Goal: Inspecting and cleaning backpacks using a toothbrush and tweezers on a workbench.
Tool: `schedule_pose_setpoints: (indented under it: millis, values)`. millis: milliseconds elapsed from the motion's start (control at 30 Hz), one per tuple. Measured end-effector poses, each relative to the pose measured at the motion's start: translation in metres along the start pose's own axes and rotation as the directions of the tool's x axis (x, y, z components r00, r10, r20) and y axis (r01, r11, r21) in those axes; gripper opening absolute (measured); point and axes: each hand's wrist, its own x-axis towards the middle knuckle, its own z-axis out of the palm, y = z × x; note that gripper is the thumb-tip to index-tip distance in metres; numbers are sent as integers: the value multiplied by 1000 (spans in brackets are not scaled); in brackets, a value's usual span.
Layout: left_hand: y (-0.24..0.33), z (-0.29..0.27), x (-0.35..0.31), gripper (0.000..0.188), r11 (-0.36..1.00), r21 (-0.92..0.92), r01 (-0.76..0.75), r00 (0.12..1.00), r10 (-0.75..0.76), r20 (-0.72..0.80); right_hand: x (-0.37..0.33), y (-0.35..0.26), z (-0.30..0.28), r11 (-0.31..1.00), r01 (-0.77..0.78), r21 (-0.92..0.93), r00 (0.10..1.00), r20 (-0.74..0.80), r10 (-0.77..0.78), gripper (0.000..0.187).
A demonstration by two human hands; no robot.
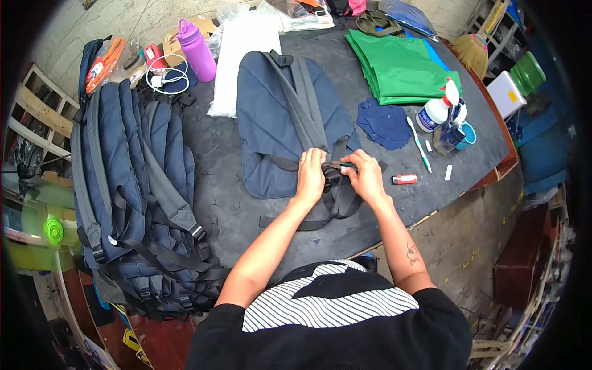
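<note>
A navy backpack [262,123] lies on the dark table in front of me, its grey shoulder straps [302,102] facing up. At its near edge, my left hand [312,176] is closed on a dark webbing strap [280,163] beside a black buckle [333,177]. Close by on the right, my right hand [365,176] is pinched at the same strap area. A small dark thing with a green edge [349,165] shows between its fingers; its kind is hard to tell. Loose strap ends hang below both hands toward the table's front.
More navy backpacks [117,160] are stacked at the left. A purple bottle [197,52] and white sheeting [246,46] stand behind. On the right are folded green fabric [394,68], a blue cloth [385,123], a spray bottle [435,112], a toothbrush [419,145] and a red lighter [404,179].
</note>
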Motion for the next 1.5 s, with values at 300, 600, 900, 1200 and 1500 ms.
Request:
schedule_pose_setpoints:
  millis: [300, 600, 900, 1200, 1500]
  values:
    - [5, -6, 1, 8, 999, -21, -46, 999, 46, -10, 12, 2, 2, 996, 66, 56, 996, 64, -69, 21]
    - [47, -48, 9, 15, 952, -259, -164, 965, 100, -242, 8, 39, 27, 833, -221, 507, 916, -186, 356, 24]
    - [94, -45, 12, 67, 959, 226, -172, 985, 164, 54, -1, 64, 16, 797, -181, 577, 806, -378, 456, 34]
    - [-27, -82, 28, 57, 104, -753, 650, 660, -569, 491, 1, 27, 20, 583, -276, 764, 916, 25, 400, 22]
    - [-5, -94, 42, 53, -421, -727, 543, 725, -201, 659, 21, 21, 24, 947, -149, 285, 928, -290, 233, 33]
